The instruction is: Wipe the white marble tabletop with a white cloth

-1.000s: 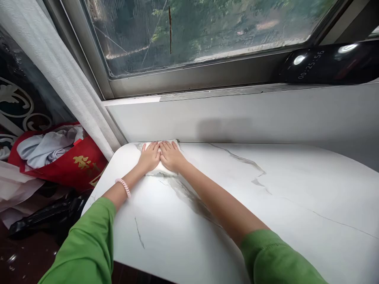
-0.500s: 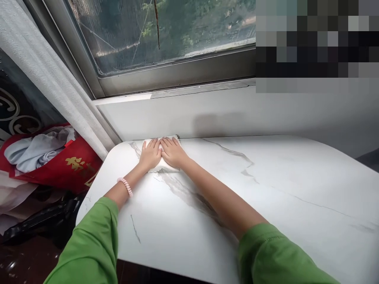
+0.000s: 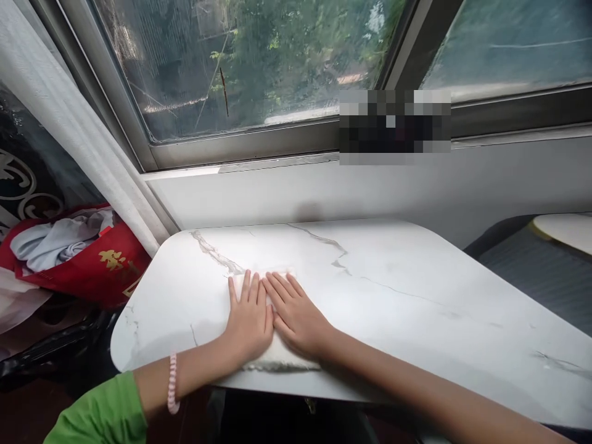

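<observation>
Both palms press flat on a folded white cloth [image 3: 282, 356], which lies on the white marble-patterned table [image 3: 393, 265] close to its front edge. My left hand [image 3: 250, 317] rests on the cloth's left part, fingers stretched and slightly spread, with a pink coil band round the wrist. Beside it, touching near the thumbs, my right hand [image 3: 298, 314] lies with fingers extended towards the upper left. The hands cover much of the cloth; its far edge and its greyish near edge show.
A window [image 3: 250, 68] with a metal frame stands behind the table, above a white wall. At the left are a pale curtain [image 3: 78, 117] and a red bag [image 3: 115, 265] holding light clothes. Dark grey furniture [image 3: 531, 271] is at the right. A blurred patch covers part of the sill.
Both hands and the cloth have slid from the table's far edge back towards the near edge. The view has shifted, showing more to the right.
</observation>
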A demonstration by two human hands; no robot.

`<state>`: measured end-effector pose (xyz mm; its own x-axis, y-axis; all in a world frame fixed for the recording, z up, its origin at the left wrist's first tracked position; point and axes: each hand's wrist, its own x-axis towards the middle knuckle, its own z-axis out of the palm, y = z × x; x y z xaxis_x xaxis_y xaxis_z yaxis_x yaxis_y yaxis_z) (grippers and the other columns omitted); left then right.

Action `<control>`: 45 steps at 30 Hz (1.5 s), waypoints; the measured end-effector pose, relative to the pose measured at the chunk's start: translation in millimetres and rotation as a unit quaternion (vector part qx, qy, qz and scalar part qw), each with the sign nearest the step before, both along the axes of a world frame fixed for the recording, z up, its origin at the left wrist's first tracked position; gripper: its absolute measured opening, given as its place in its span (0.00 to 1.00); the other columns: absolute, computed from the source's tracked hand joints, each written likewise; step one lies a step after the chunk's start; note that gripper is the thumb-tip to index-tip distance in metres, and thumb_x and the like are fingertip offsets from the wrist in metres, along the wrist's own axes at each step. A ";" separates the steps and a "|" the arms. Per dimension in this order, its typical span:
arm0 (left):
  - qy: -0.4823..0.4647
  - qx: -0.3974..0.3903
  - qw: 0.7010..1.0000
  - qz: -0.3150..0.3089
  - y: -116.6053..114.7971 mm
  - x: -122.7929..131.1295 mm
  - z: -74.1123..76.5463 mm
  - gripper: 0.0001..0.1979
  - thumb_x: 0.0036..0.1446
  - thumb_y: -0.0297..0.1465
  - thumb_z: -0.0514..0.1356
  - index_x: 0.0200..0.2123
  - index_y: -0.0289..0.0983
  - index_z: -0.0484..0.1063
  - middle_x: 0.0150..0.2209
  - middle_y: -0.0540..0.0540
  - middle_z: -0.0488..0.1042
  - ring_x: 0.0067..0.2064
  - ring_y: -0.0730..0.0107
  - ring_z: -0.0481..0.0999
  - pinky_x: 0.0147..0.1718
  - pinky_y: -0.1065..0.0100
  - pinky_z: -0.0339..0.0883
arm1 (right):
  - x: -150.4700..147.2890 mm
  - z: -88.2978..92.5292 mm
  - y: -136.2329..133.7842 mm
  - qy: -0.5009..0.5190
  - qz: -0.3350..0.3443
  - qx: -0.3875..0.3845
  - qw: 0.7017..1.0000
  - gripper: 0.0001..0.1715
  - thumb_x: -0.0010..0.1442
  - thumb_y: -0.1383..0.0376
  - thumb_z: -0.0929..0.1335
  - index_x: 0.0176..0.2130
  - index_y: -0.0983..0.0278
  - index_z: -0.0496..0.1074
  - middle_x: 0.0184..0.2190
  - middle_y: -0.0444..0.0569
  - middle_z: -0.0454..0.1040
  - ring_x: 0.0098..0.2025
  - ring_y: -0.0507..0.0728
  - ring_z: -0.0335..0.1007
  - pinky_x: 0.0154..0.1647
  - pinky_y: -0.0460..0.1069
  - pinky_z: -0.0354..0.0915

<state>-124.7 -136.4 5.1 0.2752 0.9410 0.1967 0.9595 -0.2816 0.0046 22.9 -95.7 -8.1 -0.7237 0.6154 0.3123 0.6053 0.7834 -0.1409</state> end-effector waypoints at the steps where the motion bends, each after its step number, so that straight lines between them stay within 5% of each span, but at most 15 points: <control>1: 0.003 0.001 1.000 -0.017 -8.7 5.7 1.0 0.27 0.66 0.32 0.40 0.65 0.26 0.52 0.66 0.35 0.50 0.69 0.53 0.41 0.64 0.40 0.36 | 7.1 -0.1 -9.9 0.000 0.002 0.000 1.000 0.36 0.61 0.65 0.55 0.65 0.77 0.53 0.65 0.62 0.52 0.68 0.65 0.42 0.66 0.66 0.45; 7: -0.005 -0.007 0.999 -0.047 -30.5 19.1 2.4 0.27 0.67 0.33 0.40 0.65 0.26 0.51 0.67 0.36 0.48 0.68 0.54 0.41 0.65 0.45 0.40 | 25.3 5.0 -36.3 0.005 -0.014 -0.022 1.000 0.36 0.61 0.65 0.56 0.65 0.76 0.51 0.66 0.59 0.50 0.69 0.63 0.39 0.67 0.64 0.44; 15: -0.015 -0.004 0.999 -0.039 -12.2 16.6 0.6 0.26 0.66 0.32 0.40 0.64 0.27 0.53 0.66 0.36 0.52 0.68 0.57 0.48 0.65 0.46 0.42 | 21.3 10.3 -17.9 0.007 -0.015 -0.044 0.999 0.37 0.60 0.64 0.56 0.65 0.76 0.53 0.65 0.60 0.53 0.68 0.62 0.43 0.67 0.63 0.44; 27: -0.023 0.005 0.999 0.027 150.4 -3.2 0.9 0.22 0.65 0.29 0.43 0.60 0.29 0.59 0.64 0.38 0.59 0.65 0.60 0.54 0.64 0.52 0.41 | -10.0 3.6 148.2 0.021 -0.046 -0.047 0.998 0.34 0.61 0.63 0.55 0.63 0.72 0.56 0.64 0.59 0.58 0.66 0.59 0.50 0.66 0.60 0.43; 33: -0.029 0.020 0.999 0.021 200.0 -4.8 0.3 0.20 0.65 0.29 0.44 0.58 0.29 0.60 0.62 0.38 0.61 0.64 0.61 0.57 0.64 0.53 0.42 | -14.7 1.6 192.4 0.041 -0.074 -0.049 0.995 0.33 0.61 0.64 0.55 0.62 0.74 0.57 0.63 0.58 0.59 0.66 0.59 0.50 0.66 0.57 0.42; 39: -0.041 0.025 0.999 0.025 208.4 -2.6 -2.1 0.20 0.65 0.29 0.44 0.58 0.32 0.60 0.62 0.39 0.62 0.64 0.63 0.57 0.64 0.53 0.42 | -10.3 -0.6 199.5 0.030 -0.076 -0.041 0.996 0.33 0.62 0.64 0.55 0.63 0.75 0.56 0.64 0.58 0.57 0.67 0.59 0.47 0.67 0.57 0.41; 45: -0.044 0.033 0.998 0.036 178.9 10.4 -4.9 0.22 0.64 0.29 0.43 0.59 0.32 0.60 0.63 0.39 0.61 0.65 0.62 0.56 0.64 0.52 0.42 | 4.6 -1.4 174.7 0.010 -0.052 -0.043 0.998 0.34 0.63 0.63 0.54 0.65 0.74 0.53 0.66 0.58 0.53 0.68 0.58 0.45 0.67 0.60 0.42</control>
